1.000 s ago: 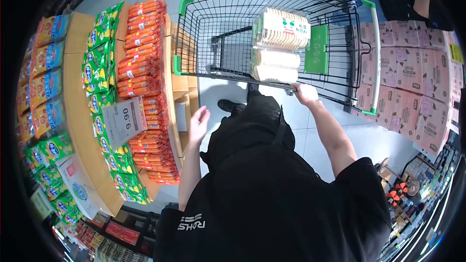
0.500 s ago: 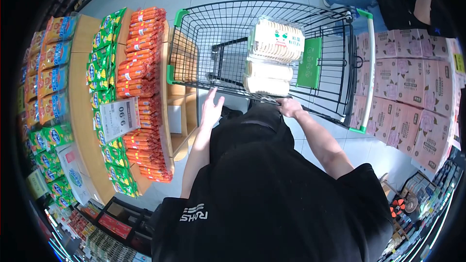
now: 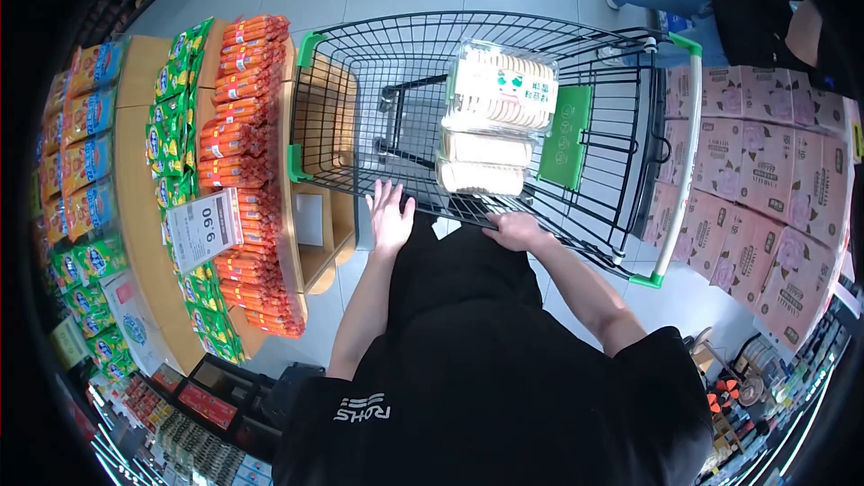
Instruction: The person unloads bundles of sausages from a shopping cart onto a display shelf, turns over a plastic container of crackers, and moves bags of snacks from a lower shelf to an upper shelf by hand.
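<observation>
clutching the near rim (image 3: 463,212) of a shopping cart (image 3: 565,137) with right hand (image 3: 519,231), closer to the handle (image 3: 682,166); spreading left hand (image 3: 391,221) wide alongside, touch unclear; facing its left-to-right length just beyond both.

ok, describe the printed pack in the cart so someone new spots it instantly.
Find the black wire shopping cart with green corners. Inside, beside the flat green panel, look for the clear pack of stacked pale discs. It alone shows green print; the pale packs right next to it show none.
</observation>
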The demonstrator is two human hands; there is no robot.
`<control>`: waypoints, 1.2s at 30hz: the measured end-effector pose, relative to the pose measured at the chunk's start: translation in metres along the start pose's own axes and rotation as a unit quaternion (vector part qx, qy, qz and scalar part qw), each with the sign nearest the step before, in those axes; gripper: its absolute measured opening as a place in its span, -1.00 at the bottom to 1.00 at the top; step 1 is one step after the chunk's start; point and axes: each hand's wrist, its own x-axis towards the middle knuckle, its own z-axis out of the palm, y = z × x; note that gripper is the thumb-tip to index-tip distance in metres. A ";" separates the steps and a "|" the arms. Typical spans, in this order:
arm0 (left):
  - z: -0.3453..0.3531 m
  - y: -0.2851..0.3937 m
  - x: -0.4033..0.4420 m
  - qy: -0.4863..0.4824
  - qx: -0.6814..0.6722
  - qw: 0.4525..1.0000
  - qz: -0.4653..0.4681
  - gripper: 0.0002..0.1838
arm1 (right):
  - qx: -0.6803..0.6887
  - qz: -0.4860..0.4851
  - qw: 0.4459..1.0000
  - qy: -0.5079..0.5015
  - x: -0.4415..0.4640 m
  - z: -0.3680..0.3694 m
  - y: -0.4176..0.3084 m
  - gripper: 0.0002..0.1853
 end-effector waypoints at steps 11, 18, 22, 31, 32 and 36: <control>0.011 0.005 0.004 0.010 -0.016 1.000 0.005 -0.59 | 0.286 0.188 0.877 0.337 0.091 -0.057 0.138 -0.51; 0.008 0.017 0.004 -0.019 0.003 1.000 -0.018 -0.67 | 0.358 0.332 0.798 0.353 0.159 -0.073 0.175 -0.35; 0.009 0.019 0.004 -0.023 0.016 0.999 -0.020 -0.67 | 0.452 0.292 0.781 0.316 0.171 -0.070 0.194 -0.36; 0.011 0.021 0.005 -0.031 0.057 0.998 -0.027 -0.63 | 0.766 0.063 0.632 0.099 0.137 -0.067 0.167 -0.46; 0.011 0.022 0.005 -0.033 0.058 0.997 -0.028 -0.63 | 0.785 0.063 0.610 0.087 0.138 -0.068 0.165 -0.47; 0.009 0.024 0.007 -0.034 0.056 0.997 -0.034 -0.63 | 0.765 0.090 0.634 0.061 0.142 -0.074 0.168 -0.49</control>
